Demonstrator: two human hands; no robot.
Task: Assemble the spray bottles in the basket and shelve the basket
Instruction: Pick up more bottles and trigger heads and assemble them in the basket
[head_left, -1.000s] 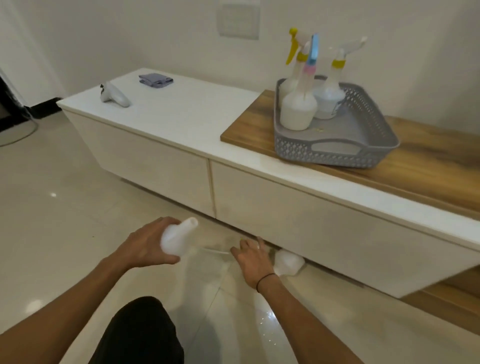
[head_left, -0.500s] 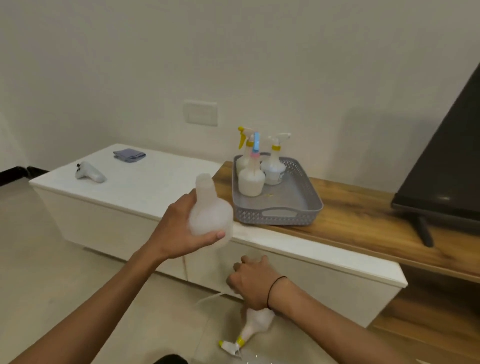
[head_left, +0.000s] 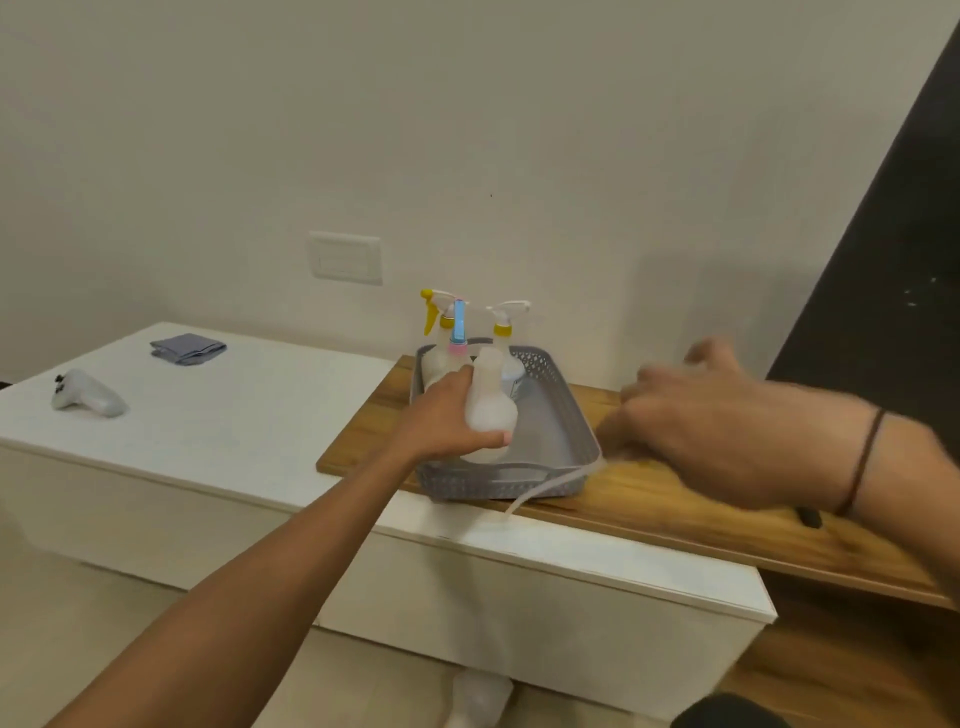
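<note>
Desk: long white unit with a wooden top section on its right part. I see a folded cloth and a white controller well apart on the left, so there is open room there.
Basket: grey, on the wooden section, its near wall close to the front edge. Three assembled spray bottles stand at its far end; the near half looks free.
Right hand: beside the basket's right wall, motion-blurred. I cannot tell whether the fingers are spread or pinching. A thin clear tube trails from under it across the basket's near corner, so it probably holds a sprayer head.
Left hand: fingers wrapped around the headless bottle, upright, over the near half of the basket.
Floor item: another white bottle lies under the desk edge, not yet collected.
Risk 1: the trailing tube could snag on the basket's near corner and drag the basket off the front edge.
Risk 2: the bottle could knock over the three standing ones if set too far back.
Clearance: my judgement is that the right hand has room over the bare wood to its right.
</note>
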